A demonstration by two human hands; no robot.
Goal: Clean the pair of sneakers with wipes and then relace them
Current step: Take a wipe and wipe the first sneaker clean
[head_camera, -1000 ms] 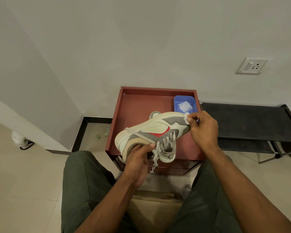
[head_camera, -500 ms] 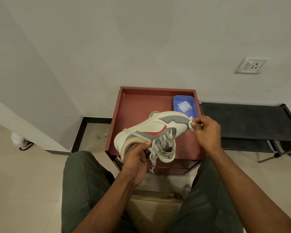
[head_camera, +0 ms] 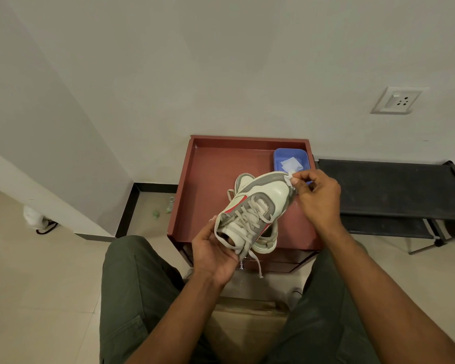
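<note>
While the left hand (head_camera: 216, 254) clamps its grip around the sneaker (head_camera: 252, 208) heel, the right hand (head_camera: 318, 198) pinches a wipe (head_camera: 289, 177) against its toe above the red surface (head_camera: 210, 179)

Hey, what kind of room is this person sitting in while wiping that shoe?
Probably a room in a home, perhaps a bedroom or an entry corner. A small red-brown drawer cabinet stands against a plain wall, a low black rack sits beside it, and a wall socket is above a tiled floor.

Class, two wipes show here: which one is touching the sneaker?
The wipe pinched by the right hand, pressed against the sneaker toe. The other wipe lies loose in the blue tray, untouched.
</note>
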